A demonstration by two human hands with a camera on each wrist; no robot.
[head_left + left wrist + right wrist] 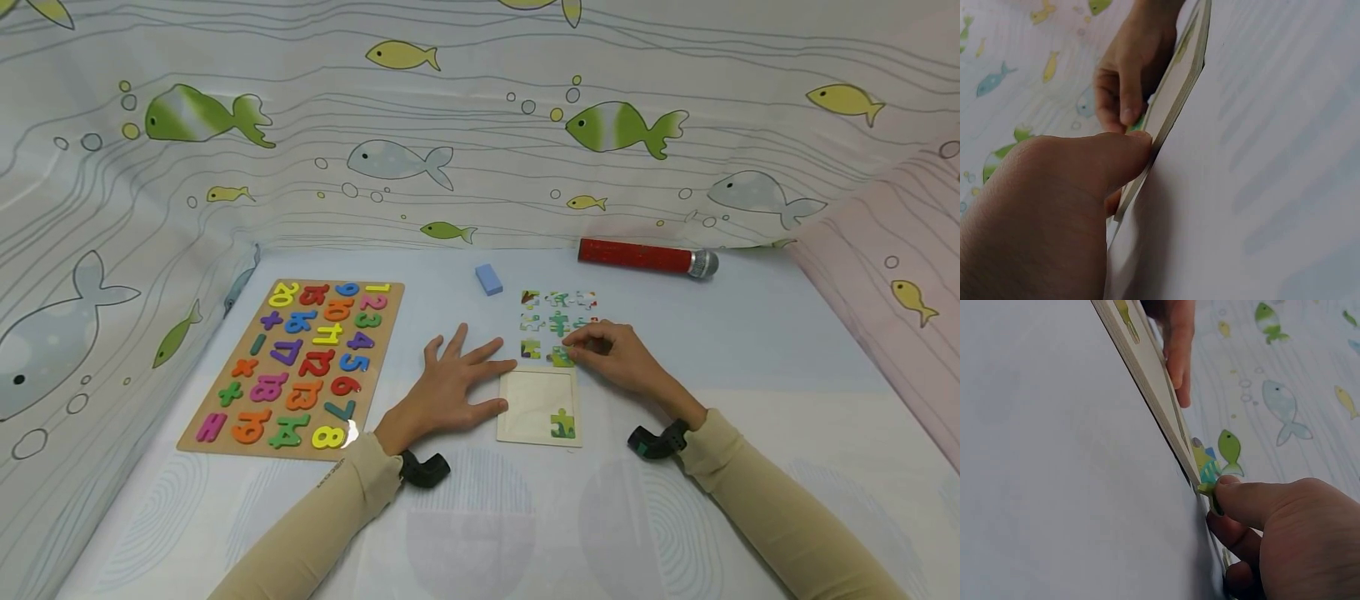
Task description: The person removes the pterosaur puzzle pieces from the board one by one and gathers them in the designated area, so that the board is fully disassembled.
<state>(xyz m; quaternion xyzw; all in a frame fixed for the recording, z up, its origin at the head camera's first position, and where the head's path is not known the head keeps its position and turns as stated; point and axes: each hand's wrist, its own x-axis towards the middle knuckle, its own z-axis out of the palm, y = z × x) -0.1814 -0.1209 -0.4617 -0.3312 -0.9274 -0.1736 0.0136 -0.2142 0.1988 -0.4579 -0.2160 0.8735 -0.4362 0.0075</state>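
A small square wooden puzzle tray (538, 441) lies in front of me, with one green puzzle piece (562, 423) in its lower right corner. My left hand (453, 383) has its fingers spread, thumb and fingertips at the tray's left edge. Just above the tray's upper right corner, my right hand (618, 358) pinches another green puzzle piece (1209, 492) between thumb and finger. Several more jigsaw pieces (530, 349) lie in rows beyond the tray, partly covered by the right hand. In the left wrist view the tray (1179, 87) appears edge-on.
To the left lies a wooden number board (292, 367) with coloured digits and signs. A blue block (489, 280) sits behind the jigsaw pieces. At the back right is a red microphone (637, 256). Fish-patterned cloth walls (480, 125) enclose the table's back and sides.
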